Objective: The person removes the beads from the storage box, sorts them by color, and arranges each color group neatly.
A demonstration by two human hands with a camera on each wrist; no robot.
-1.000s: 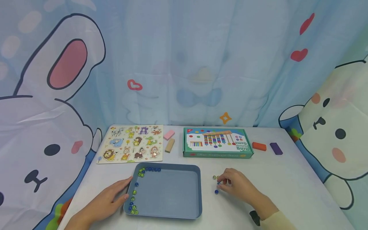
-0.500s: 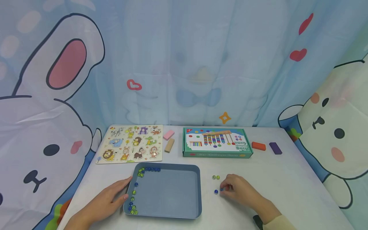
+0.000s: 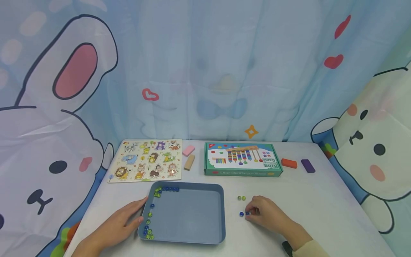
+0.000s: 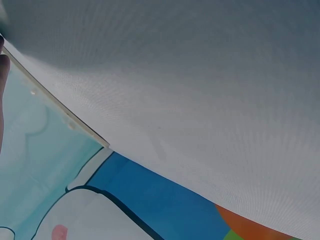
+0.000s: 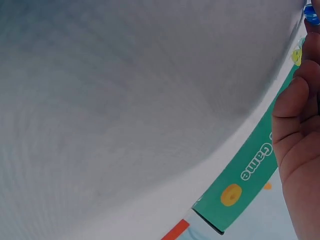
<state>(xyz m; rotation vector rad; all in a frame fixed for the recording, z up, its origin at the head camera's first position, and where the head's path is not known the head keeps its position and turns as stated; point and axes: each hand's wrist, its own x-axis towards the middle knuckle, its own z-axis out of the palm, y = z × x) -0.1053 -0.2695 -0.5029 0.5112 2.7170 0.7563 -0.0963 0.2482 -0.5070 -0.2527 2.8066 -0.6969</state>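
Observation:
A blue-grey tray (image 3: 192, 239) lies on the white table, with several blue and green marbles (image 3: 148, 228) lined along its left and far-left rim. My left hand (image 3: 138, 214) rests flat against the tray's left edge, fingers straight. To the right of the tray, my right hand (image 3: 251, 212) is curled with its fingertips pinching a blue marble (image 3: 247, 213). A second blue marble (image 3: 241, 214) lies just left of it. Two green marbles (image 3: 241, 198) sit a little farther back. In the right wrist view the fingers (image 5: 300, 125) show with a blue marble (image 5: 311, 14) at their tips.
A green game box (image 3: 243, 159) stands behind the marbles, with an orange block (image 3: 289, 163) and a purple block (image 3: 308, 166) to its right. An animal puzzle board (image 3: 147, 160), a pink block (image 3: 188, 150) and a tan block (image 3: 189, 162) lie at back left. A cartoon curtain surrounds the table.
My right hand has slid toward me, from beside the two green marbles down to the blue marbles. The left hand and tray have stayed put.

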